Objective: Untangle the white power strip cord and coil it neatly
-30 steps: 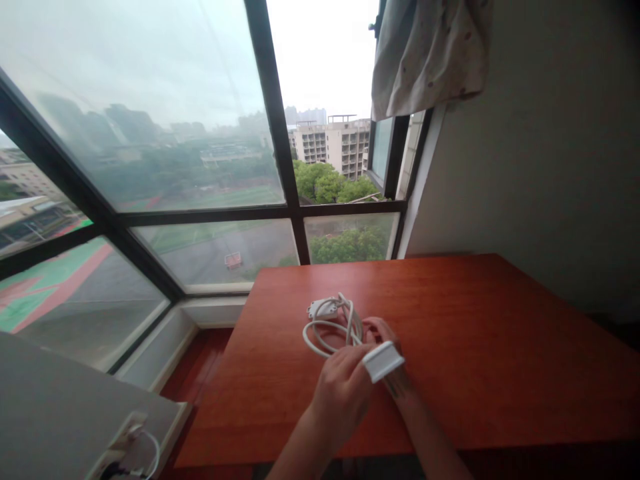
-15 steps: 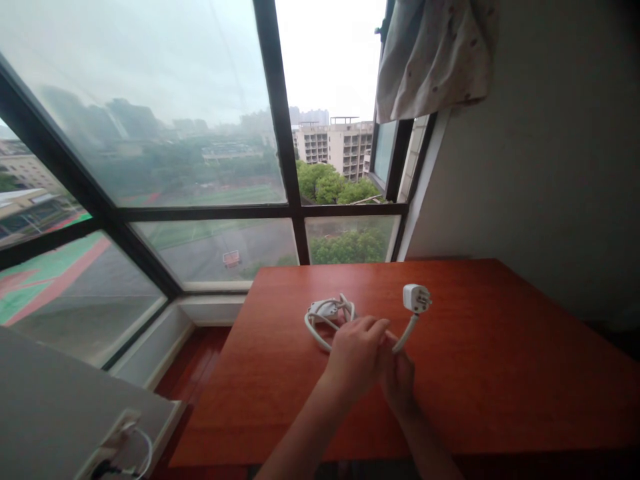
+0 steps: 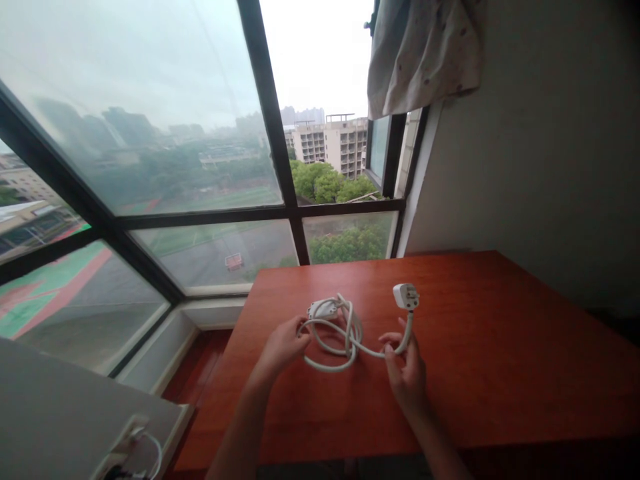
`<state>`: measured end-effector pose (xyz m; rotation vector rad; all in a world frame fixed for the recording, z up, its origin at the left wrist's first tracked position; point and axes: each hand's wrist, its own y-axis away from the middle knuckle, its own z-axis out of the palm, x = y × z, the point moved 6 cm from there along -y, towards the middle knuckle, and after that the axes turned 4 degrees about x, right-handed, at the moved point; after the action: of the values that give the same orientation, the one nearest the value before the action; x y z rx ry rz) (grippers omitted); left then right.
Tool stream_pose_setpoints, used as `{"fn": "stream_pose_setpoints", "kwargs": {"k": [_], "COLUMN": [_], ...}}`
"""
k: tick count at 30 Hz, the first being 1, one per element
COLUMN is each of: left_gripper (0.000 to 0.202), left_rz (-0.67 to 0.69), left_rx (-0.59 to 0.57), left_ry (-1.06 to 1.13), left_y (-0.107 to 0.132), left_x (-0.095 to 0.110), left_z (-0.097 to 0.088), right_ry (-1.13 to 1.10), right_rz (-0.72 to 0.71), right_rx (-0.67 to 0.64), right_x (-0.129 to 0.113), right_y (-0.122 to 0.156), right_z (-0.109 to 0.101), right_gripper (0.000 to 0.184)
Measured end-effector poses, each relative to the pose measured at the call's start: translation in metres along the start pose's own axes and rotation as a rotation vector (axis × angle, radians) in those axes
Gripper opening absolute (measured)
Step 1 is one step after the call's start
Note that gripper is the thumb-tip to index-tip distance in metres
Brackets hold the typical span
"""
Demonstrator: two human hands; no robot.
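Observation:
A white power cord [image 3: 330,367] lies in loose, crossing loops over the reddish-brown table. My left hand [image 3: 286,343] pinches one loop at its left side. On the other side, my right hand [image 3: 407,367] has its fingers closed round the cord just below the plug [image 3: 406,296]. That white plug stands up above the hand, its prongs facing right. Behind the loops sits a white block [image 3: 323,309] on the cord, partly crossed by the cable; its exact kind is unclear.
The wooden table [image 3: 490,373] has its far edge close to the window frame [image 3: 215,217]. At lower left, a wall socket [image 3: 133,433] holds a white cable and a black plug. A curtain [image 3: 425,60] hangs at upper right, beside a grey wall [image 3: 530,153].
My hands were together over the cord and have moved apart. The left went left and now pinches a loop, so more loops show between them. The plug shifted slightly left.

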<state>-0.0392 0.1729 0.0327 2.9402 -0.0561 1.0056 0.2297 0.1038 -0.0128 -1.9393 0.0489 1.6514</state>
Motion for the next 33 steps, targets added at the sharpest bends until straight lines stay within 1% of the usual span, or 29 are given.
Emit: {"fn": "stream_pose_setpoints", "kwargs": {"k": [3, 5, 7, 9, 11, 13, 16, 18, 20, 23, 28, 30, 33], "left_gripper": [0.036, 0.04, 0.044, 0.047, 0.047, 0.044, 0.04, 0.039, 0.039, 0.04, 0.041, 0.041, 0.042], "left_rz": [-0.014, -0.053, -0.078, -0.064, -0.02, 0.017, 0.026, 0.025, 0.029, 0.032, 0.081, 0.09, 0.094], "left_rx": [0.002, 0.027, 0.064, 0.146, 0.271, 0.388, 0.485, 0.518, 0.528, 0.52, 0.451, 0.439, 0.44], "left_ry": [0.315, 0.516, 0.676, 0.803, 0.902, 0.965, 0.987, 0.983, 0.975, 0.933, 0.83, 0.798, 0.764], "left_y": [0.007, 0.011, 0.016, 0.022, 0.031, 0.041, 0.053, 0.057, 0.059, 0.059, 0.059, 0.059, 0.059], "left_x": [-0.011, -0.014, -0.011, -0.003, 0.006, 0.013, 0.022, 0.027, 0.031, 0.035, 0.039, 0.039, 0.036], "left_z": [0.01, 0.014, 0.018, 0.02, 0.02, 0.021, 0.025, 0.026, 0.026, 0.027, 0.035, 0.038, 0.04], "right_ry": [-0.028, -0.045, -0.023, 0.034, 0.093, 0.141, 0.22, 0.282, 0.338, 0.448, 0.67, 0.719, 0.747], "right_rz": [0.05, 0.072, 0.065, 0.042, 0.016, 0.0, 0.004, 0.009, -0.01, -0.041, 0.002, -0.017, -0.059], "right_rx": [-0.002, 0.005, -0.024, -0.125, -0.263, -0.373, -0.438, -0.465, -0.497, -0.529, -0.586, -0.589, -0.592], "right_x": [-0.002, -0.004, -0.007, -0.009, -0.009, -0.008, -0.004, -0.004, -0.007, -0.018, -0.033, -0.037, -0.04], "right_y": [0.007, 0.01, 0.012, 0.012, 0.011, 0.011, 0.008, 0.007, 0.006, 0.003, 0.002, 0.003, 0.005], "right_z": [-0.013, -0.02, -0.024, -0.023, -0.019, -0.016, -0.014, -0.012, -0.008, -0.001, 0.009, 0.012, 0.014], "right_gripper": [0.029, 0.03, 0.032, 0.031, 0.031, 0.035, 0.041, 0.042, 0.041, 0.037, 0.025, 0.02, 0.018]}}
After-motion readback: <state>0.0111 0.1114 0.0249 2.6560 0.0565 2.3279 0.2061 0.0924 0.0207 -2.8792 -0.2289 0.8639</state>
